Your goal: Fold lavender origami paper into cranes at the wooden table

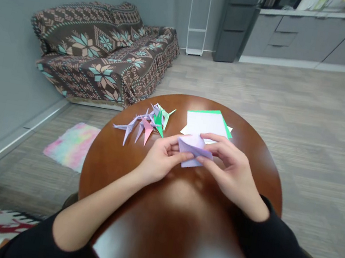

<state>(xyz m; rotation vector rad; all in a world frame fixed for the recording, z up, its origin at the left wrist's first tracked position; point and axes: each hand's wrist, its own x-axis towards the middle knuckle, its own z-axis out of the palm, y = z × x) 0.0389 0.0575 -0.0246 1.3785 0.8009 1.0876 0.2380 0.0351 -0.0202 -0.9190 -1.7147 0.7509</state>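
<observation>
Between my two hands, above the round wooden table, is a partly folded piece of lilac origami paper (192, 162) with an upper flap raised. My left hand (163, 157) pinches its left side, the thumb lying on the front. From the right, my right hand (230, 168) grips it, thumb on the lower fold and index finger by the top edge. Just beyond my hands lies a stack of paper sheets (207, 123), white on top with green edges showing. Several folded paper cranes (147, 128) in lilac, pink, green and pale mint sit together to the left.
The brown round table (109, 162) is directly before me. A sofa (105, 55) under a patterned cover stands at the back left, with a fluffy pastel rug (72, 145) on the floor nearby. Grey kitchen cabinets (309, 37) and a dark fridge (236, 22) line the far wall.
</observation>
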